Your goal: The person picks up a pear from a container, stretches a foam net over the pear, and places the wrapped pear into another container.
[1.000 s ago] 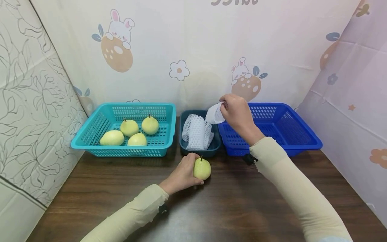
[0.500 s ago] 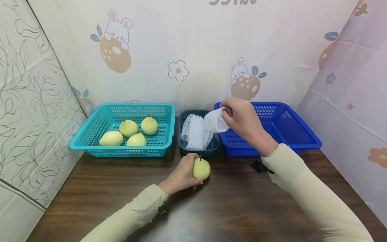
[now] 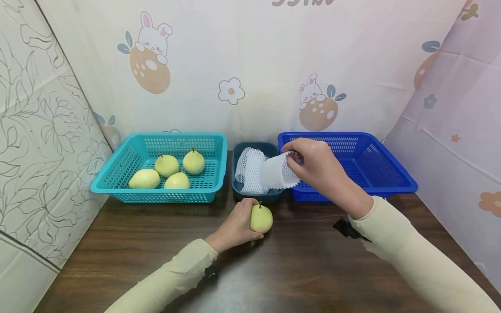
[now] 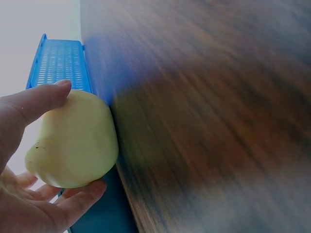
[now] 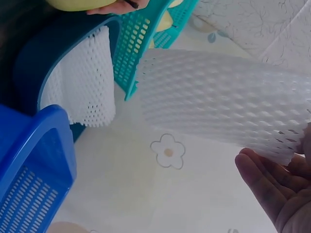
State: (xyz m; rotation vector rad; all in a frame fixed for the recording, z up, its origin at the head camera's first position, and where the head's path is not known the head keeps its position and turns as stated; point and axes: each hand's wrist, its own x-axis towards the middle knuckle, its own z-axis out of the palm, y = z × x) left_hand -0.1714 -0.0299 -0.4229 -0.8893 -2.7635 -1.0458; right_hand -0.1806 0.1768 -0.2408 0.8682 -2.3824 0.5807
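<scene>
A yellow-green pear [image 3: 261,218] stands stem-up on the wooden table. My left hand [image 3: 236,224] grips it from the left, with thumb and fingers on opposite sides, as the left wrist view also shows for the pear [image 4: 80,141]. Pinched by one end in my right hand [image 3: 317,163], a white foam net sleeve [image 3: 278,171] hangs above the small dark teal bin's right side. The right wrist view shows this sleeve [image 5: 218,97] as a tube reaching out from the fingertips. More foam net sleeves [image 3: 252,171] lie in the bin [image 3: 237,191].
On the left, a turquoise basket [image 3: 156,191] holds several pears [image 3: 167,165]. A blue basket [image 3: 391,190] stands on the right, partly behind my right hand. A printed cloth wall [image 3: 254,56] rises just behind the containers.
My right hand has come down and nearer with the foam net sleeve, which now hangs lower over the bin. My left hand and its pear have stayed in place.
</scene>
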